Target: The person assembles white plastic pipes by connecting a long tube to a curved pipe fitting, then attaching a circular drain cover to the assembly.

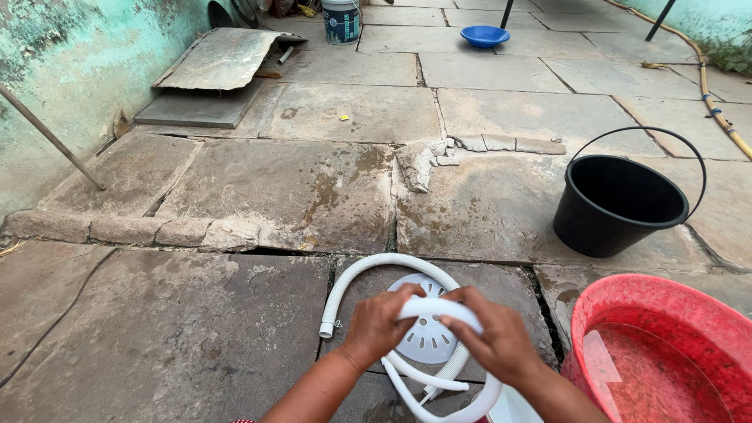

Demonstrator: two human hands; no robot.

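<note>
A white corrugated hose [368, 270] is gripped near the bottom of the view by both hands — the left hand [378, 325] and right hand [495, 338] are each wrapped shut around the same curved stretch, fingers [470, 301] curled tight. Under the loop a white perforated disc [427, 333] is seen lying on the stone floor [235, 329]. A red tub [627, 301] with water is sat at the near right, a black bucket [619, 200] just beyond it — a blue basin [484, 35] far off.

Two buckets are seen, one black [619, 205] at three o'clock, one white [341, 20] at twelve; one red tub [666, 313]; one blue basin [484, 35].
</note>
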